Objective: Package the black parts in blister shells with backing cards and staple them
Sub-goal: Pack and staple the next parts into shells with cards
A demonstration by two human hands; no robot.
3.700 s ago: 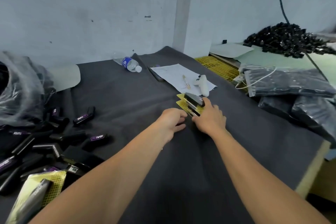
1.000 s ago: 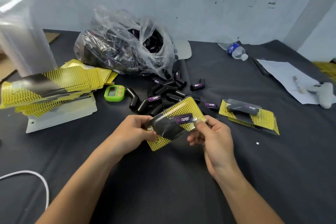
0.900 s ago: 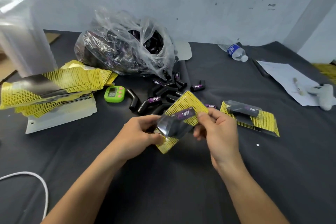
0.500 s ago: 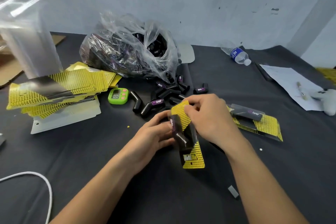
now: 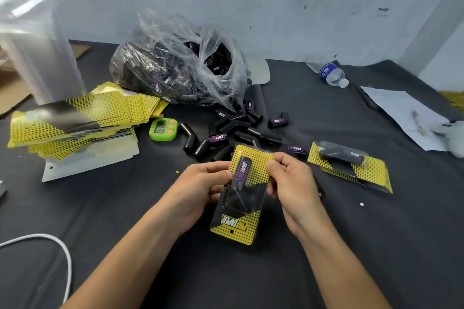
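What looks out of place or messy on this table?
Black parts lie spilled out of the plastic bag, scattered at all angles on the dark cloth. A water bottle lies on its side farther back.

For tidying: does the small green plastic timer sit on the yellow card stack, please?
No, the timer sits on dark cloth beside the stack.

green timer (image 5: 163,129), water bottle (image 5: 331,75) (lying down)

Backing cards (image 5: 75,118) lay stacked at the left, a timer (image 5: 163,129) just right of them. Loose parts (image 5: 241,125) lay before the bag (image 5: 175,70), behind the held pack (image 5: 241,198). A finished pack (image 5: 349,165) lay right, a bottle (image 5: 331,74) far right.
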